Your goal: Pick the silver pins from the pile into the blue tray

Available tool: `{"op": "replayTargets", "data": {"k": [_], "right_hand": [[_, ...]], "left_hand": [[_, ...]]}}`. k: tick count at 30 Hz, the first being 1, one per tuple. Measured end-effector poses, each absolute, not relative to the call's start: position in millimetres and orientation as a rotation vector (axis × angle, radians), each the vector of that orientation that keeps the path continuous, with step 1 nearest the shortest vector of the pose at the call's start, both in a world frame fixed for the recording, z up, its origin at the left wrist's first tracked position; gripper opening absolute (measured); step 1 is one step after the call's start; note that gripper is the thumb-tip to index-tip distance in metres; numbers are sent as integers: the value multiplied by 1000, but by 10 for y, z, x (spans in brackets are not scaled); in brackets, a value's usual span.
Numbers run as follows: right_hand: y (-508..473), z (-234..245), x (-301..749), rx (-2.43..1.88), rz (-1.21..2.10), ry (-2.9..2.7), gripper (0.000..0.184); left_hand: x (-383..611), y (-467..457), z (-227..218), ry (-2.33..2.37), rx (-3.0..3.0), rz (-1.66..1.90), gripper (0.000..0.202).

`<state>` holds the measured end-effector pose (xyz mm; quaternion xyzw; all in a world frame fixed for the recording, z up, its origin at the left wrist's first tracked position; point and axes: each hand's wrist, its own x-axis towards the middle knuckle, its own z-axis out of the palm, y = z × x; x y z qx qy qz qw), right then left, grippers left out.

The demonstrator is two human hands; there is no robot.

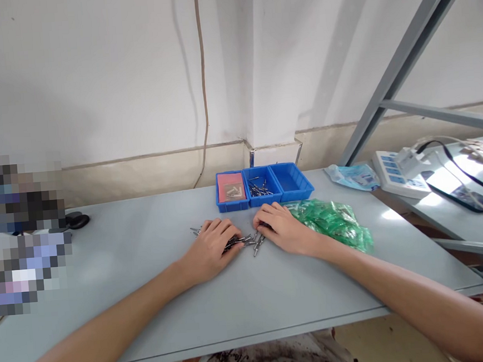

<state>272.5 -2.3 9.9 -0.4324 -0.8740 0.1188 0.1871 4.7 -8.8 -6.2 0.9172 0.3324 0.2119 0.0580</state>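
My left hand is curled over a pile of small, slim metal pins, and some stick out past its fingers on both sides. Just to the right, my right hand bends its fingers round more of the same pins, which its palm partly hides. A few loose pins lie on the table between the two hands. Behind them stands a row of three joined blue bins: the left bin holds a pink card and a small clear bag, the middle bin holds several metal pins, and the right bin shows a bare bottom.
Crumpled green plastic bags lie right of my right hand. Farther right are a blue-white packet, a white power strip, cables and a phone. A grey metal frame slants up there. Black scissors handles lie far left.
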Motion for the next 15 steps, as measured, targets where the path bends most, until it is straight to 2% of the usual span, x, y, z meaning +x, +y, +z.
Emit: {"op": "replayTargets", "data": {"k": [8, 15], "right_hand": [[-51, 134, 2709, -1229, 336, -2438, 12], [-27, 128, 2736, -1222, 355, -2447, 13]], "left_hand": [[47, -88, -51, 981, 2780, 628, 26], [42, -82, -58, 986, 2772, 627, 24]]}}
